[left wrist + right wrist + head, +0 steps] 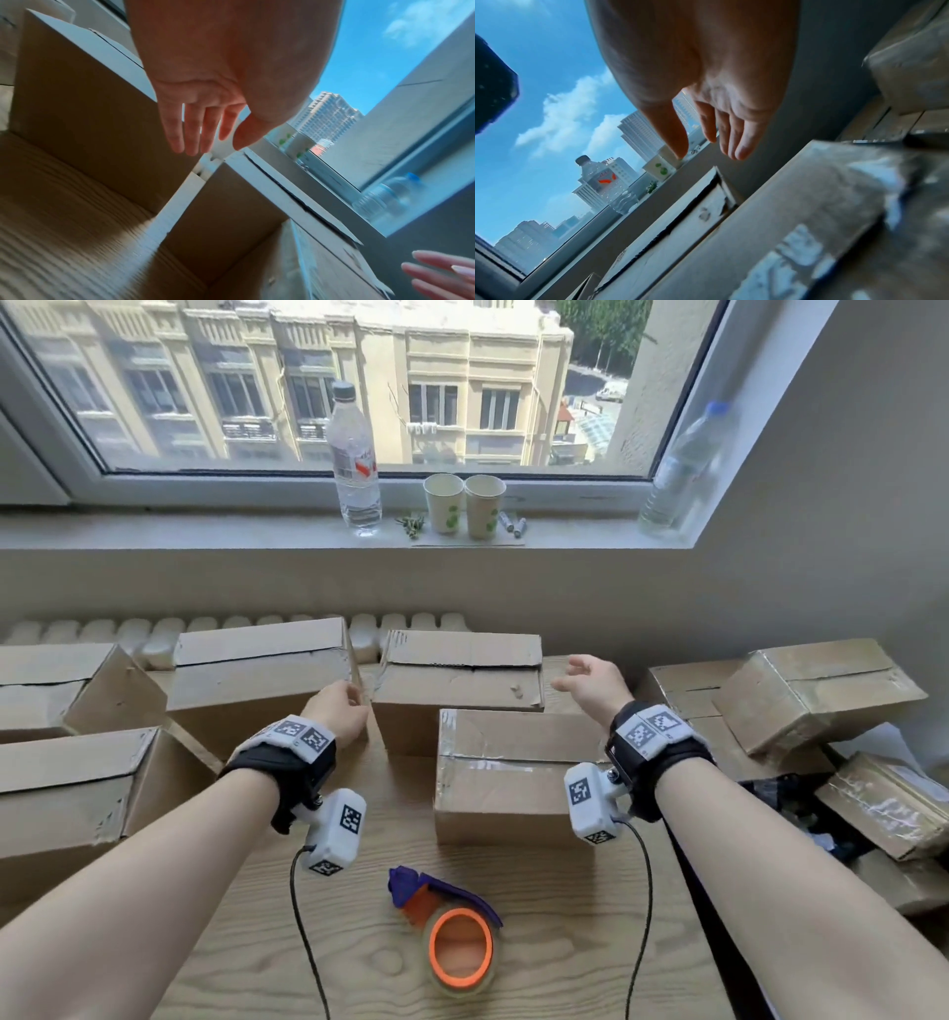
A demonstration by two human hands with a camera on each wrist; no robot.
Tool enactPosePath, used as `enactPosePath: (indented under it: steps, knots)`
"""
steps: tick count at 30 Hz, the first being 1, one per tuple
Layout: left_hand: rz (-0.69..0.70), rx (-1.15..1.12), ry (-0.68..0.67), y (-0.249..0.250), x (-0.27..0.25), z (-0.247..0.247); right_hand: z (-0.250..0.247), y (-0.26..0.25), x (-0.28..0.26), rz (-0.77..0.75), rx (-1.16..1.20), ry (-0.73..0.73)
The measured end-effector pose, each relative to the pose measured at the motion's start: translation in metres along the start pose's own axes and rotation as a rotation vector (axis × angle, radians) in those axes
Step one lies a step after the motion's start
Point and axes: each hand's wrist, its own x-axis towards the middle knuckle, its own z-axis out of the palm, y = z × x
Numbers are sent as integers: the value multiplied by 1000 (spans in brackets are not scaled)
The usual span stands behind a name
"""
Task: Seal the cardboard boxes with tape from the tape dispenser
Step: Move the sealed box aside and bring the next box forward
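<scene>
An untaped cardboard box [462, 683] stands at the back middle of the wooden table [539, 942], its top flaps meeting at a dark seam. My left hand [341, 711] hovers at its left corner, fingers relaxed and empty [203, 130]. My right hand [590, 683] hovers off its right end, fingers spread, holding nothing [713, 132]. A taped box [513, 773] sits in front of it. The tape dispenser [447, 922], purple with an orange core, lies near the table's front edge between my forearms.
Untaped boxes [257, 680] stand at the left and back left. Taped boxes [816, 695] are piled at the right. The windowsill holds a water bottle [354, 464], two paper cups [464, 505] and a second bottle [688, 464].
</scene>
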Motion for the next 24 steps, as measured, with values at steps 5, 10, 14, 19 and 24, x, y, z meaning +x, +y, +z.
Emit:
enactPosePath:
  steps: [5,10,14,19,24]
  knots:
    - [-31,-95,-70,-3,15,5,25,-9,26,140,4,-110]
    - [-18,-159,-98,-6,24,16,41,-6,31,175,36,-134]
    - [-19,-291,-60,-8,20,20,43,-3,31,124,43,-138]
    - [-77,-536,3,-11,14,14,32,-13,27,4,62,-130]
    - [26,-650,29,7,-4,-7,10,-33,2,-108,203,-56]
